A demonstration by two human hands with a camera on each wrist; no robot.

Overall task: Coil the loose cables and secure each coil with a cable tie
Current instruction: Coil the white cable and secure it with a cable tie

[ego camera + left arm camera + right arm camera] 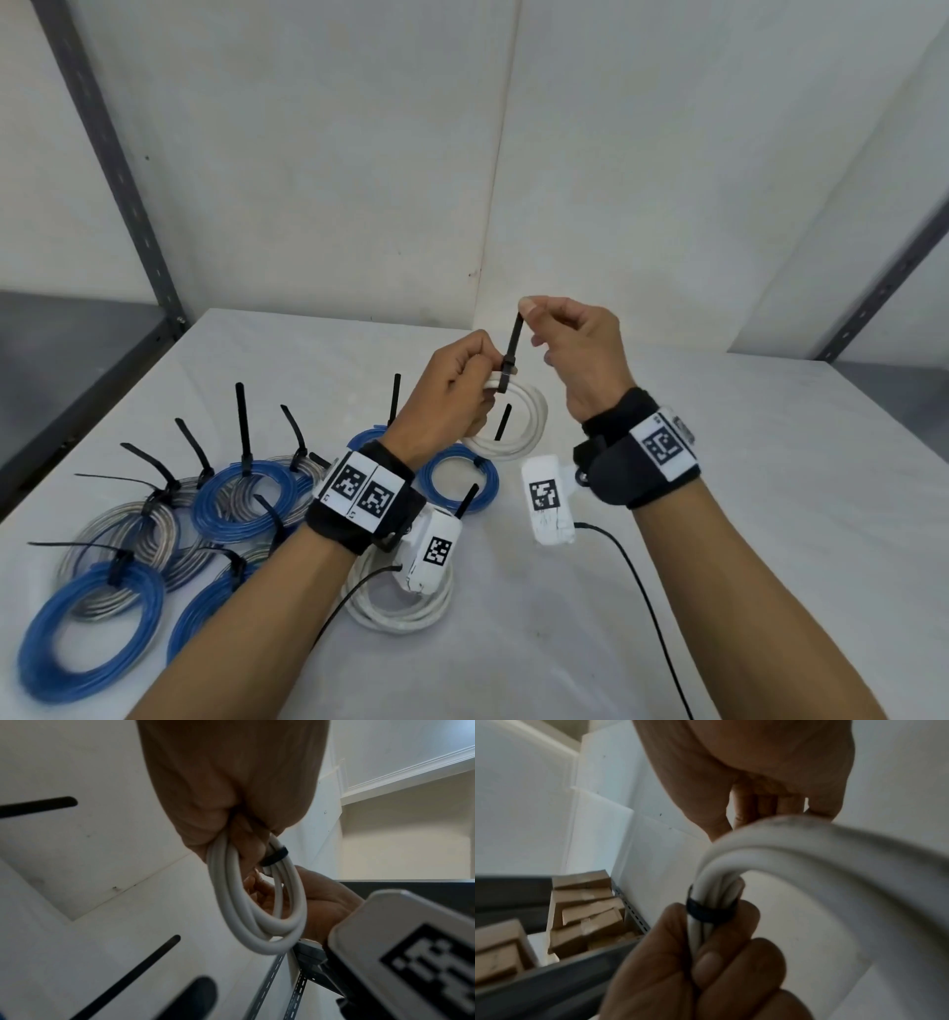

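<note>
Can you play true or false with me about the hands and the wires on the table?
1. The left hand holds a white coil. True.
2. The right hand pinches the tail of a black tie. True.
3. The tie goes around a blue coil. False: it wraps the white coil in the left hand.
4. The white coil being tied lies flat on the table. False: it is held up in the air.
5. Blue coils with black ties lie on the table to the left. True.
</note>
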